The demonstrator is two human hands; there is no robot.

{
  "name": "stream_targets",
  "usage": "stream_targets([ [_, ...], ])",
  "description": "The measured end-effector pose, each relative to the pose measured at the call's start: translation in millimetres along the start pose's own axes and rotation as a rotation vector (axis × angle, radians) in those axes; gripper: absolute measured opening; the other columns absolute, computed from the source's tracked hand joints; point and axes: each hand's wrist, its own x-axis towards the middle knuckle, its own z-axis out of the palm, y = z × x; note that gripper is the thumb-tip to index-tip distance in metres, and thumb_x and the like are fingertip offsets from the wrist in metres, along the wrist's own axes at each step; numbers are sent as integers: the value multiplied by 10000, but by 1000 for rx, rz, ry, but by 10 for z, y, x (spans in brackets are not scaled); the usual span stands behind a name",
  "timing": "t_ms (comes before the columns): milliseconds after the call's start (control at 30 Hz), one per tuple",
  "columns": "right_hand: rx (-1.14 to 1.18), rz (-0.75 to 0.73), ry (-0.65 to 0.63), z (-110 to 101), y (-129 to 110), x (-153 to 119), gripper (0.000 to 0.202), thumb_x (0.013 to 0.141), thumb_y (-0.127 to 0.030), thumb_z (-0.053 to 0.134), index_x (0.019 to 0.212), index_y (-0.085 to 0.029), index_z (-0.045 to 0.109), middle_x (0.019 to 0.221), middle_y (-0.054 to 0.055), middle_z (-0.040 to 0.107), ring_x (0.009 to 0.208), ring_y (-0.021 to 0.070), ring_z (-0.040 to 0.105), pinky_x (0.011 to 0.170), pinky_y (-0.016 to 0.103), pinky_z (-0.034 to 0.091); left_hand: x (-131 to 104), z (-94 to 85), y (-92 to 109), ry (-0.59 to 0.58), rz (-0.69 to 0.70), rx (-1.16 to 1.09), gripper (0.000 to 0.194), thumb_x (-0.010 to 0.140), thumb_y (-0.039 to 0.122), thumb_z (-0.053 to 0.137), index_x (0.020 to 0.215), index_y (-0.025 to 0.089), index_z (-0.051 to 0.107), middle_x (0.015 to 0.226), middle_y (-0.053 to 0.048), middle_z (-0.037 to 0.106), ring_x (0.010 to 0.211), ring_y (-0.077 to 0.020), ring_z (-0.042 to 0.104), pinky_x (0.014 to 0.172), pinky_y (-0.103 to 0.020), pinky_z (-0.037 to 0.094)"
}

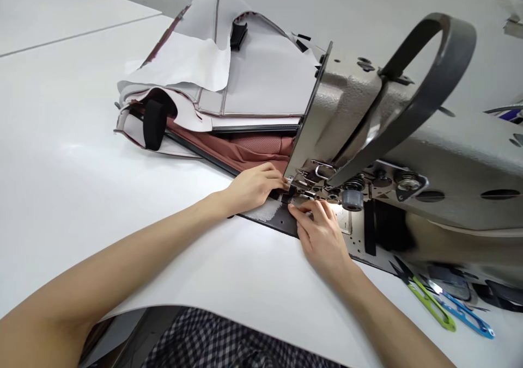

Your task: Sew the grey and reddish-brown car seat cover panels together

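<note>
A sewing machine (pixel 355 112) stands at the right, its lamp lighting the bed under the needle area. A large stitched cover (pixel 265 74), pale grey on its backing with reddish-brown perforated fabric (pixel 253 143) and black edging, lies behind and left of the machine head. My left hand (pixel 255 187) is closed over the cover's dark edge, its fingertips beside the presser foot. Across from it, my right hand (pixel 321 232) rests on the machine bed with bent fingers drawn together at the near side of the foot. What those fingers pinch is too small to make out.
Green thread snips (pixel 431 302) and blue thread snips (pixel 466 311) lie on the white table (pixel 122 204) at the lower right. A dark curved band (pixel 453 57) arches over the machine head. The table's curved front edge runs close to my body.
</note>
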Motion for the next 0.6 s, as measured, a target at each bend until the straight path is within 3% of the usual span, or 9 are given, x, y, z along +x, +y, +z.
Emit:
stream_targets([
  [367,21,-4,0,-30,-10,-12,383,913,-58,455,1196,-181,682,1022,109,625,941,245,549,864,447,514,-39,-57,67,-77,-62,-86,403,871,17,425,1026,211,743,1100,-29,725,1037,-173,598,918,-289,538],
  [533,21,-15,32,-18,-33,6,362,915,-59,458,1169,-158,696,1008,117,626,947,249,546,877,452,512,282,-303,-153,23,-253,12,353,848,43,425,996,152,726,1102,-72,708,1143,-225,560,1030,-363,493],
  [600,35,-21,58,-21,-39,15,347,914,-56,463,1158,-137,696,1006,119,631,938,246,536,875,456,510,465,-339,-256,-6,-345,88,313,879,99,441,1017,133,719,1127,-91,705,1195,-257,550,1092,-407,444],
])
